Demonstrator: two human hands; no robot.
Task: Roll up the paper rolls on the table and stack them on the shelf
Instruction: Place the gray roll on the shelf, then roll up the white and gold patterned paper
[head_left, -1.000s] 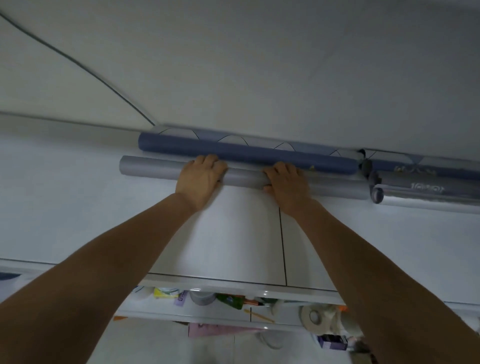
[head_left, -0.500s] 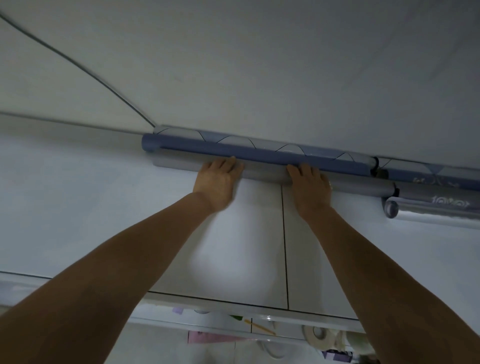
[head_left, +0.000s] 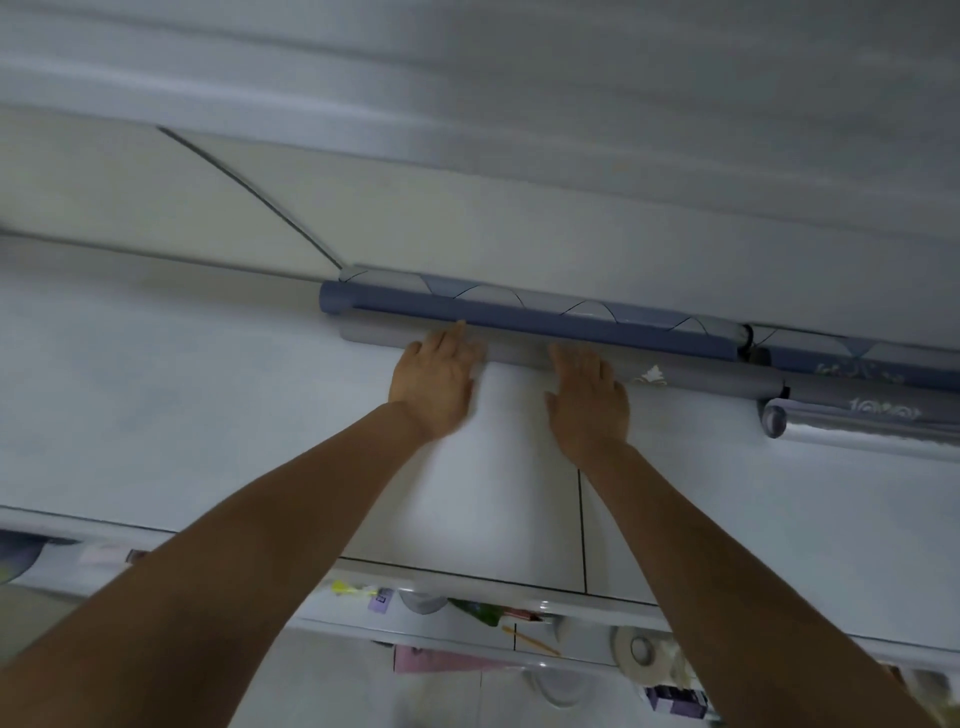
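Note:
A long grey paper roll (head_left: 701, 382) lies on top of the white shelf (head_left: 208, 405), pushed against a blue roll (head_left: 519, 317). Behind the blue roll lies a patterned grey-blue roll (head_left: 519, 299) against the wall. My left hand (head_left: 434, 382) and my right hand (head_left: 589, 397) lie flat with straight fingers, and their fingertips touch the near side of the grey roll. Both forearms reach up from the bottom of the view.
More rolls lie at the right end of the shelf top: a shiny silver one (head_left: 857, 428), a grey one with white print (head_left: 878, 397) and a blue one (head_left: 857, 369). Lower shelves (head_left: 519, 623) hold tape rolls and small items. The wall stands close behind the rolls.
Both hands gripped the grey roll and pushed it back against the blue roll. Their fingers have since straightened and the palms have slid down onto the shelf top.

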